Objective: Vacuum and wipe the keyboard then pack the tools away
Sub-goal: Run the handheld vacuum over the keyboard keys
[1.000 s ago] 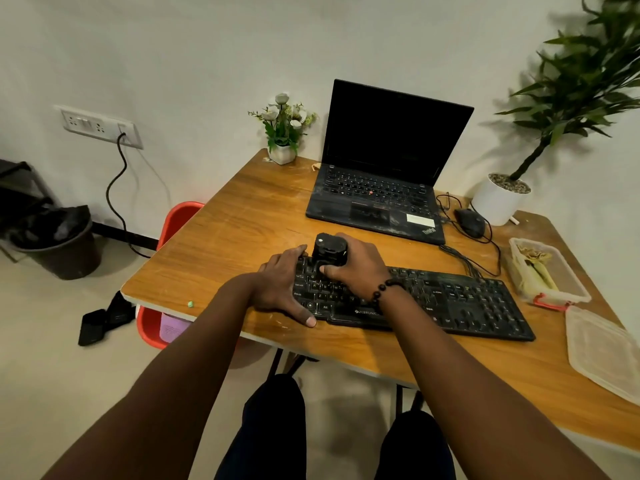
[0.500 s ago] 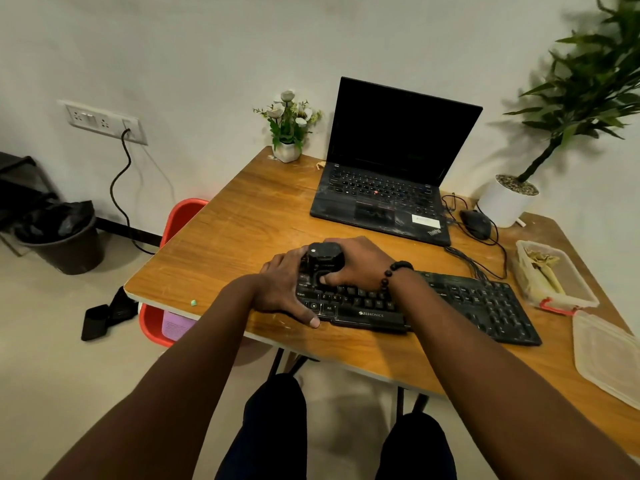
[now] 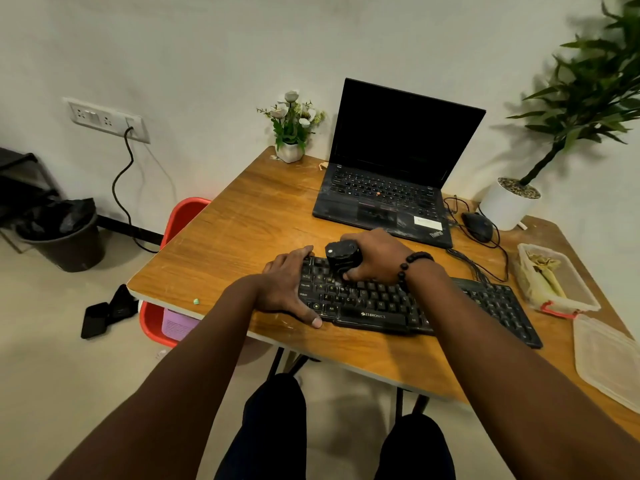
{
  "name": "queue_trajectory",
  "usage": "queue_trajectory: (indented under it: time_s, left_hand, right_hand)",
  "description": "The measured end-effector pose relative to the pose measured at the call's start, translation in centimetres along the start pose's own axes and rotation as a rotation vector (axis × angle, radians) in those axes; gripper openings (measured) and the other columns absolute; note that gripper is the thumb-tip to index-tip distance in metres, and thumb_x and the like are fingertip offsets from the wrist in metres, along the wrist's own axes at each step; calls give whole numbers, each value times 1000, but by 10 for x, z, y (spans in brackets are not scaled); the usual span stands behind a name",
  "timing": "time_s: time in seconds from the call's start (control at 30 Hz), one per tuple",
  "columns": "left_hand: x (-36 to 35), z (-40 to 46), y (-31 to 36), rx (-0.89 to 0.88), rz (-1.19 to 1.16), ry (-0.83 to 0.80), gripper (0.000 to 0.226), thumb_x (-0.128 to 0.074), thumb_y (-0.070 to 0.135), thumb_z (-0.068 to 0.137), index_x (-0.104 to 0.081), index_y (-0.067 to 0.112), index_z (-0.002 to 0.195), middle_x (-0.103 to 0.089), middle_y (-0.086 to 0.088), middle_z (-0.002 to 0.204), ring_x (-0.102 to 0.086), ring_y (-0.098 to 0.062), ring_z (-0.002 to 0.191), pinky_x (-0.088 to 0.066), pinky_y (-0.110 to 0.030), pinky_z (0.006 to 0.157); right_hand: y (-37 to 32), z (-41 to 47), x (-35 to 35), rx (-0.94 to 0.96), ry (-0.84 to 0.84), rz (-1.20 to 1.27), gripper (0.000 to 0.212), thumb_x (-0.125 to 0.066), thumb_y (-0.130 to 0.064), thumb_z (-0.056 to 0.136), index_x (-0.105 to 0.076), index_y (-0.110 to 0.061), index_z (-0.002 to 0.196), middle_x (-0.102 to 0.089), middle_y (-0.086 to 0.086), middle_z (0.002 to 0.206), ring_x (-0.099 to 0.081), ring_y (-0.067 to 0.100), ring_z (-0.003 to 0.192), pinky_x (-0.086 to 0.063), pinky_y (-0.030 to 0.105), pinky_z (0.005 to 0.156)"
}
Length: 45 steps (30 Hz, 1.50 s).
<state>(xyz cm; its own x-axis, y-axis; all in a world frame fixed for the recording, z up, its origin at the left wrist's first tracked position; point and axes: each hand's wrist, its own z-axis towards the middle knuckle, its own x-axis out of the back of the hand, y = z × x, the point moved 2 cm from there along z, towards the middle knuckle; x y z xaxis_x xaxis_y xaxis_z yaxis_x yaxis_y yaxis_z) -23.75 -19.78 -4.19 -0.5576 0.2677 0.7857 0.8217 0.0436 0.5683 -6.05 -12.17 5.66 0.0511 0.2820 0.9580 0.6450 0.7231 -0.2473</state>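
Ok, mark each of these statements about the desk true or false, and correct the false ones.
1. The right hand grips the small black vacuum on the keyboard. True.
2. The left hand is lifted clear of the keyboard. False: it rests on the keyboard's left end.
3. The laptop is open with a dark screen. True.
4. The clear container has its lid on. False: the lid lies beside it on the table.
5. The mouse sits left of the laptop. False: it sits to the right.
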Motion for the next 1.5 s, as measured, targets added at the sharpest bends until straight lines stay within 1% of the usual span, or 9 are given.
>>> queue_trajectory:
  time_s: [0.2, 0.33, 0.5, 0.7, 0.87, 1.03, 1.27, 1.4, 1.5]
  left_hand:
    - [-2, 3, -5, 10, 12, 13, 148, -80, 82, 39, 5, 38, 153, -14, -3, 160, -11, -31, 148, -17, -58, 119]
    - [-2, 1, -2, -6, -6, 14, 150, -85, 73, 46, 11, 36, 155, -9, -2, 163, -7, -29, 149, -12, -56, 120]
    - [-2, 1, -2, 7, 3, 12, 149, -84, 75, 44, 9, 37, 154, -11, -3, 162, -8, -31, 149, -15, -57, 120]
    - [-2, 0, 0, 3, 2, 18, 148, -87, 69, 51, 13, 35, 155, -7, -3, 163, -6, -31, 149, -13, -56, 120]
    - [-2, 1, -1, -1, 14, 18, 147, -84, 74, 47, 7, 36, 154, -11, -1, 162, -8, -30, 149, -15, -56, 120]
    - [1, 1, 2, -11, 56, -14, 150, -84, 73, 51, 16, 31, 155, -1, 1, 166, -3, -29, 151, -11, -56, 121]
    - [14, 2, 18, 22, 236, -109, 154, -82, 76, 52, 20, 22, 156, 7, 1, 167, -2, -28, 153, -10, -53, 123]
    - [19, 3, 25, 32, 305, -152, 150, -81, 72, 57, 19, 20, 156, 12, -1, 166, 8, -29, 153, -4, -53, 123]
    - [21, 4, 32, -8, 331, -174, 146, -82, 69, 61, 17, 20, 157, 17, -1, 165, 23, -27, 150, 6, -54, 121]
  right_hand:
    - [-12, 1, -17, 27, 46, 158, 28, -77, -24, 75, -57, -24, 95, -64, -10, 89, -58, 5, 81, -41, 16, 63]
    - [-6, 3, -9, -37, 209, 108, 31, -76, -21, 76, -57, -21, 100, -61, -8, 92, -57, 11, 87, -41, 19, 65]
    - [-9, 1, -18, -6, 117, 188, 30, -78, -25, 74, -57, -25, 96, -62, -13, 85, -56, 2, 76, -41, 21, 63]
    - [-5, 3, -16, -66, 261, 220, 33, -79, -20, 74, -56, -21, 98, -62, -7, 92, -56, 8, 83, -39, 16, 62]
    - [-10, 1, -23, -23, 146, 200, 30, -79, -24, 73, -55, -26, 92, -61, -10, 84, -56, 8, 77, -35, 13, 56]
    - [0, -3, -6, -58, 100, 26, 32, -77, -24, 76, -57, -20, 99, -64, -3, 94, -58, 15, 88, -40, 22, 68]
    - [10, -17, -12, -68, 47, 197, 28, -78, -27, 75, -59, -25, 96, -64, -9, 93, -58, 12, 89, -39, 20, 66]
    - [18, -19, 1, -113, 123, 74, 30, -77, -22, 76, -58, -17, 99, -62, -6, 93, -58, 14, 89, -41, 24, 70]
    - [13, -19, 3, -119, 211, 247, 36, -78, -26, 75, -60, -22, 106, -62, -11, 96, -57, 7, 89, -41, 17, 69]
